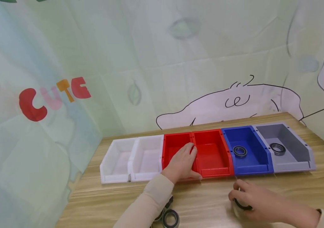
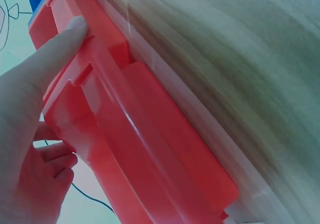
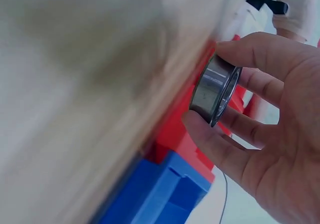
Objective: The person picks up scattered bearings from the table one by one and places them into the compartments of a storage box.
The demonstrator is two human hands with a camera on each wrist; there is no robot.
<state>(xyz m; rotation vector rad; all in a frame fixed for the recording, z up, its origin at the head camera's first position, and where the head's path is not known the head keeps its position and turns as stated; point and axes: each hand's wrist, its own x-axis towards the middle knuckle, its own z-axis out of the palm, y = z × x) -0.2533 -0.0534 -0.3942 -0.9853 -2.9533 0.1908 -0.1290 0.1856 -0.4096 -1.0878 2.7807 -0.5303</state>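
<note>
My right hand [image 1: 261, 199] pinches a ball bearing [image 3: 212, 90] between thumb and fingertips, just above the table in front of the blue bin [image 1: 254, 160]. My left hand [image 1: 181, 163] reaches over the two joined red bins [image 1: 211, 155]. Its thumb rests on their front rim in the left wrist view, and its fingers lie loosely bent over the divider. No bearing shows in the left hand. One bearing [image 1: 244, 151] lies in the blue bin, another bearing [image 1: 283, 149] in the grey bin [image 1: 295, 158].
Two white bins [image 1: 147, 155] stand at the left end of the row. Several loose bearings [image 1: 164, 219] lie on the wooden table [image 1: 207, 205] beside the left sleeve, which partly hides them. A printed cloth [image 1: 116, 79] hangs behind the table.
</note>
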